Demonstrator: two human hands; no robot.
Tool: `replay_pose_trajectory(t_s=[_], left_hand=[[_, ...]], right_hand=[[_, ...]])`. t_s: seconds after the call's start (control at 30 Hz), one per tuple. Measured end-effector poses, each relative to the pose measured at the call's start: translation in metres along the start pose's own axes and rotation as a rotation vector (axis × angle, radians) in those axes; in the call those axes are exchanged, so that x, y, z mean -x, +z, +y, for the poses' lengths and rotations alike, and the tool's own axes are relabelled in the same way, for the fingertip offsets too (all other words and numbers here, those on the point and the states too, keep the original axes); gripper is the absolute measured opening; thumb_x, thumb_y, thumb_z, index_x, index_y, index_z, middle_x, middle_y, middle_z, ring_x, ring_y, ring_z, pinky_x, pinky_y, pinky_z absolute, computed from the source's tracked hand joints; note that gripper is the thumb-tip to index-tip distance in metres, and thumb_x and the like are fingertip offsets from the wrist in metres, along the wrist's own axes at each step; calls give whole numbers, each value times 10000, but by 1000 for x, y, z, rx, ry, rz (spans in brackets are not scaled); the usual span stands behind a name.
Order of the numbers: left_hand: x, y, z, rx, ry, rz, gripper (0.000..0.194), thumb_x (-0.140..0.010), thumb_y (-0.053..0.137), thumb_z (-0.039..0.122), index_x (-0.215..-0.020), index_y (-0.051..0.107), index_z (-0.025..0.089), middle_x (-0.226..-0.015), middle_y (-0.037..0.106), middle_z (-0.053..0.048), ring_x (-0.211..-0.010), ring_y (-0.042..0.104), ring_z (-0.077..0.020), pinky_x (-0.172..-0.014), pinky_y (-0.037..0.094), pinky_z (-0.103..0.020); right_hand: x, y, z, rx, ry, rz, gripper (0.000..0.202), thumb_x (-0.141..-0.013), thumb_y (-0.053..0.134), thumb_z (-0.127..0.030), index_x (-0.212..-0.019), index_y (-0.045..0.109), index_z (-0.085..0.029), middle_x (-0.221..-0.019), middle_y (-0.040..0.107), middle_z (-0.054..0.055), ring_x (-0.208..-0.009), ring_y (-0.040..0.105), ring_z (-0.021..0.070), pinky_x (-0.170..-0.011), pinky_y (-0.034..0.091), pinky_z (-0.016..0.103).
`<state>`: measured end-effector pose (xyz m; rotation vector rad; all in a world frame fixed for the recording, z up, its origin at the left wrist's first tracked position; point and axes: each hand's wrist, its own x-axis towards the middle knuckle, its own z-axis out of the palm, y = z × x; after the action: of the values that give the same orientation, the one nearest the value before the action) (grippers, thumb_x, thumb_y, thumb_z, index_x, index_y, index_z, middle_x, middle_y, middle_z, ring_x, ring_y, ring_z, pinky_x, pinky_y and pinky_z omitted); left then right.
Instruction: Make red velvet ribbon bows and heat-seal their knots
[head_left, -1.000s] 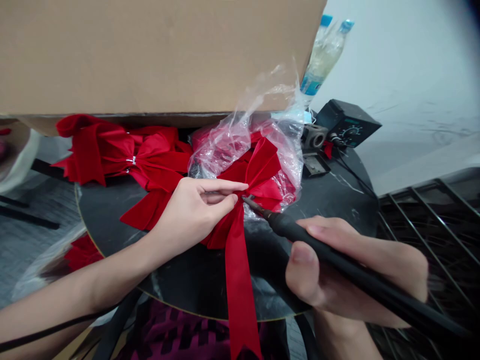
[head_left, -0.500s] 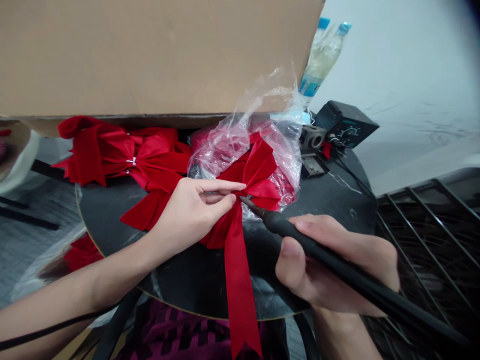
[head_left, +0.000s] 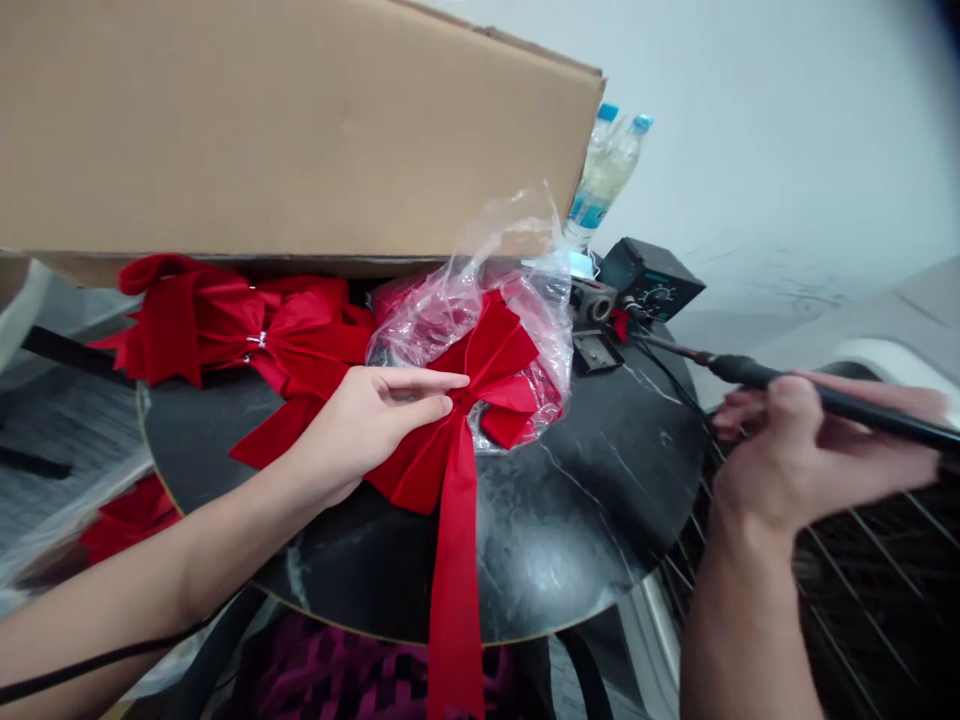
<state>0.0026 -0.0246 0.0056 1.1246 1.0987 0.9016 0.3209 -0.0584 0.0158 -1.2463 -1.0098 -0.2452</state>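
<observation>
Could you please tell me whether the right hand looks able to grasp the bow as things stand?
Probably not: the right hand is already closed around the soldering iron. No obstacle shows between it and the bow, though the left hand is pinching that near its middle.

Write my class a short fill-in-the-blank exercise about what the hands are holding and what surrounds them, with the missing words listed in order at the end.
1. The left hand pinches a bow whose colour is ____.
2. The right hand grips the soldering iron by its ____.
3. Behind the clear plastic bag stands a large box made of ____.
4. The main colour of the pale-veined round tabletop is ____.

Missing words: red; handle; cardboard; black.
</observation>
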Motion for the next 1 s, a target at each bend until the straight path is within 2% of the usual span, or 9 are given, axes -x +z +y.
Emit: replay_pose_trajectory(t_s=[0.1,0.23,0.47,0.6,0.73,0.83,0.9,1.0], left_hand=[[1,0,3,31,-42,-8,263,-792,867,280,-1053,854,251,-894,844,-44,-966,793,-229,-968,599,-316],[1,1,5,53,-62,-14,259,-795,860,261,-1054,853,249,-886,842,-44,-940,790,-209,-934,595,-291],[2,-1,4,45,-7,-64,253,-802,847,250,-1053,850,222,-1028,838,-68,-1048,769,-236,-997,575,-331],[3,-3,5,59,7,-106,241,-821,828,238,-1061,842,220,-986,837,-58,-1012,770,-214,-957,574,-291],[3,-5,5,102,-17,-175,287,-830,833,245,-1112,791,211,-892,824,-45,-890,781,-187,-846,582,-254],[4,-6,5,185,-55,-249,296,-839,835,249,-1113,731,207,-947,825,-66,-829,784,-176,-771,583,-243],[4,-6,5,219,-71,-279,308,-850,830,243,-1127,701,209,-989,824,-77,-836,788,-174,-769,584,-240],[5,-7,5,232,-68,-306,336,-855,830,257,-1156,686,214,-1014,821,-78,-897,793,-189,-811,590,-251]], right_hand=[[-15,20,29,-19,10,-39,137,-812,698,-249,-881,580,-255,-624,596,-42,-516,634,178,-463,499,313],[-22,38,56,9,44,-164,130,-839,698,-259,-923,599,-249,-680,677,-23,-520,652,180,-487,517,313],[-29,67,80,29,104,-457,209,-858,743,-374,-992,658,-237,-702,697,15,-584,688,213,-534,537,335],[-36,78,89,47,122,-585,287,-832,774,-394,-1046,705,-215,-719,707,30,-612,687,215,-550,529,334],[-42,84,95,75,119,-629,292,-824,784,-394,-1046,730,-212,-750,711,30,-621,670,204,-561,514,326],[-42,87,100,77,117,-627,309,-823,783,-411,-1057,727,-217,-845,728,41,-640,653,188,-595,523,329],[-41,88,103,70,130,-625,325,-819,781,-422,-1064,717,-218,-875,725,43,-642,631,175,-593,514,319],[-39,90,105,51,191,-644,359,-806,774,-444,-1078,696,-221,-813,707,32,-605,596,164,-538,475,295]])
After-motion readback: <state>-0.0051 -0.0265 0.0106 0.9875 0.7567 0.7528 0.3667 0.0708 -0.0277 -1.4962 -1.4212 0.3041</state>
